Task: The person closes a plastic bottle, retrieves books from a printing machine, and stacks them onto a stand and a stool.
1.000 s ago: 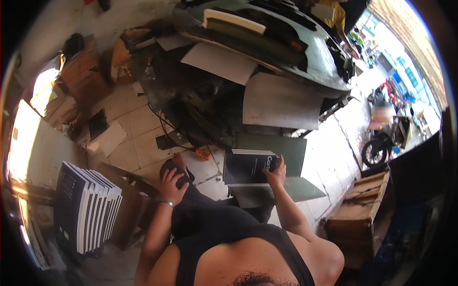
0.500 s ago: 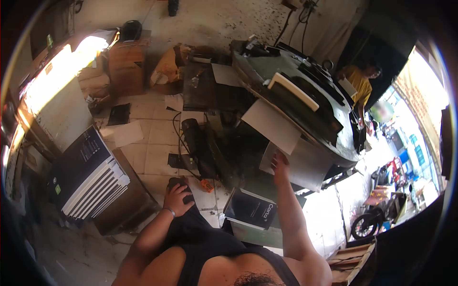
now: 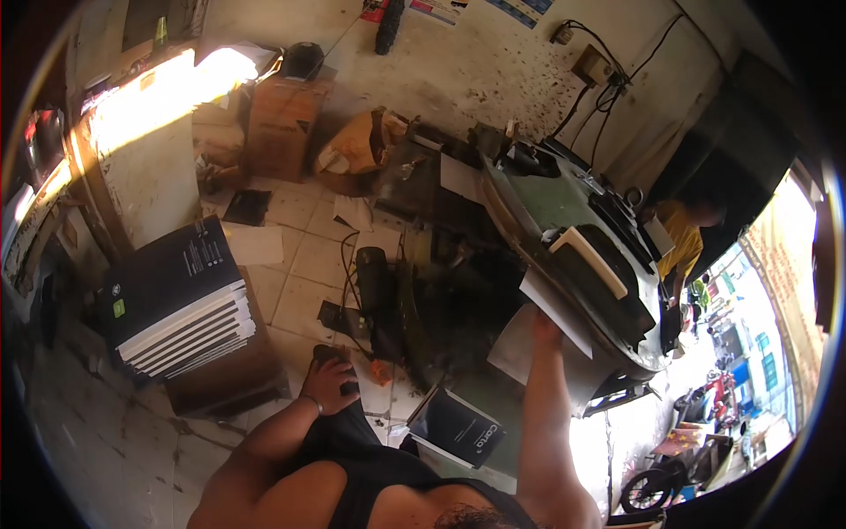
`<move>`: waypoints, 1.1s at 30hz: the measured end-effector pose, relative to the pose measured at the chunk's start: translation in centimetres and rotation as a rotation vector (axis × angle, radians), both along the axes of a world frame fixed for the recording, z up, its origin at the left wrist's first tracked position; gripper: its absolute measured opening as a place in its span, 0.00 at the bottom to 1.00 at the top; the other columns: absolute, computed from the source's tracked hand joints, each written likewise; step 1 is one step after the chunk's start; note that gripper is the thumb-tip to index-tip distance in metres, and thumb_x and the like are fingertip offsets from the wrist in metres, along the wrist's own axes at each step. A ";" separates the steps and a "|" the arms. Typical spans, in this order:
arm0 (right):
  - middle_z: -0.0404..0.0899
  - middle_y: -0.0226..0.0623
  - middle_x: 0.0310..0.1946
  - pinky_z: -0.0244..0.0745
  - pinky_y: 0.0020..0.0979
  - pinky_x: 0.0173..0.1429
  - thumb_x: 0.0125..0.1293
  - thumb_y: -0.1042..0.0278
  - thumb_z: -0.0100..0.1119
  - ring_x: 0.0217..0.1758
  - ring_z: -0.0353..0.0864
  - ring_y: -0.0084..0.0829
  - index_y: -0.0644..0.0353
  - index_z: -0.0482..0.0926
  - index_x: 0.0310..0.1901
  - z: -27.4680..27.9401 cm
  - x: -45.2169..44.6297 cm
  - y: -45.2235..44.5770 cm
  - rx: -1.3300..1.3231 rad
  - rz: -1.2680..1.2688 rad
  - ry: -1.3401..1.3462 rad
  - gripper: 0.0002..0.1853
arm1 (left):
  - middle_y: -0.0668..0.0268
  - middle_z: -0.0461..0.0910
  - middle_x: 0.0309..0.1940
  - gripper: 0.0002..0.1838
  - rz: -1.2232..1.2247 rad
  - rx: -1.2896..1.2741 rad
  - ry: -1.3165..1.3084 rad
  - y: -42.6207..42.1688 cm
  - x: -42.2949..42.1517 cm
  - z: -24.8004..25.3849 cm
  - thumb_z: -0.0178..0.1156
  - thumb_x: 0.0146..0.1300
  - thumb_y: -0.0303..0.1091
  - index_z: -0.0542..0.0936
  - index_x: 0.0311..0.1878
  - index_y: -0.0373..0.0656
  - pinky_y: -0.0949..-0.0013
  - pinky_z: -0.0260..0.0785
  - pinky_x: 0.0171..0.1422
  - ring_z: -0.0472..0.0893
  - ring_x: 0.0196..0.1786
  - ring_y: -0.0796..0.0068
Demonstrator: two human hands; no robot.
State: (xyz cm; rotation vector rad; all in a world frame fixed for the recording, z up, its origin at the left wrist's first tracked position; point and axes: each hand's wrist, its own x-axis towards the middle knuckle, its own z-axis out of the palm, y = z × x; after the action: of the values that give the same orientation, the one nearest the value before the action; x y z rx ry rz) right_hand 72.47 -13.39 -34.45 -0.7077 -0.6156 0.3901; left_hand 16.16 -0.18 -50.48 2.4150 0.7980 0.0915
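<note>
My left hand lies with its fingers spread over my knee in dark clothing. My right hand reaches to the near edge of a large green machine. Its fingers go behind a pale sheet, which is tilted and seen nearly edge-on, so their grip is hidden. Below that hand is a greyish flat plate. A black "Corta" book or pad lies nearer to me, between my arms.
At left, a stack of dark-covered books sits on a brown box. Beyond the machine is a person in a yellow shirt. A motorcycle stands outside at right. Cables and loose sheets lie on the tiled floor.
My right hand has moved up behind the pale sheet, which has tipped from lying broad to nearly edge-on. My left hand stays on the knee. The head view has shifted upward.
</note>
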 end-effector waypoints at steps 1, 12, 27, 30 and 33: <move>0.78 0.32 0.68 0.74 0.48 0.72 0.74 0.50 0.62 0.70 0.77 0.38 0.46 0.75 0.68 0.1 0.4 -0.2 0.001 -0.008 -0.015 0.25 | 0.70 0.65 0.79 0.28 -0.002 0.008 -0.008 -0.1 0.1 -0.1 0.61 0.65 0.63 0.83 0.65 0.63 0.38 0.36 0.88 0.53 0.85 0.61; 0.80 0.33 0.66 0.74 0.46 0.72 0.74 0.53 0.62 0.69 0.78 0.37 0.49 0.78 0.66 1.5 2.3 -4.2 -0.067 -0.112 0.064 0.22 | 0.69 0.67 0.78 0.26 -0.014 -0.013 -0.056 0.1 0.4 -0.1 0.64 0.64 0.59 0.85 0.62 0.60 0.35 0.40 0.86 0.55 0.85 0.60; 0.79 0.41 0.61 0.80 0.50 0.66 0.69 0.64 0.59 0.64 0.79 0.46 0.60 0.75 0.63 -6.1 -1.2 -12.5 0.075 -0.176 0.543 0.22 | 0.67 0.74 0.73 0.23 0.011 -0.024 -0.161 0.2 0.8 -0.7 0.70 0.60 0.56 0.87 0.56 0.59 0.42 0.44 0.85 0.62 0.81 0.57; 0.75 0.43 0.63 0.80 0.54 0.67 0.73 0.65 0.56 0.62 0.79 0.47 0.63 0.71 0.62 -9.7 -4.2 -15.5 -0.177 -0.473 0.864 0.19 | 0.66 0.76 0.71 0.22 0.016 -0.009 -0.217 0.1 0.9 -1.2 0.71 0.60 0.53 0.88 0.56 0.58 0.45 0.47 0.85 0.63 0.80 0.55; 0.76 0.43 0.61 0.81 0.52 0.67 0.76 0.68 0.56 0.61 0.79 0.45 0.63 0.72 0.59 -10.9 -8.7 -18.6 -0.295 -0.420 0.835 0.15 | 0.65 0.76 0.71 0.22 -0.005 0.026 -0.241 0.3 0.8 -1.0 0.74 0.58 0.49 0.87 0.56 0.54 0.47 0.50 0.84 0.64 0.79 0.54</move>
State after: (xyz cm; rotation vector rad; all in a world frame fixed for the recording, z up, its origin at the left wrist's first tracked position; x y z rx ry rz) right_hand 63.78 -31.95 -45.35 -0.8487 0.3863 0.3465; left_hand 16.93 0.08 -51.47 2.3721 0.6839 0.3857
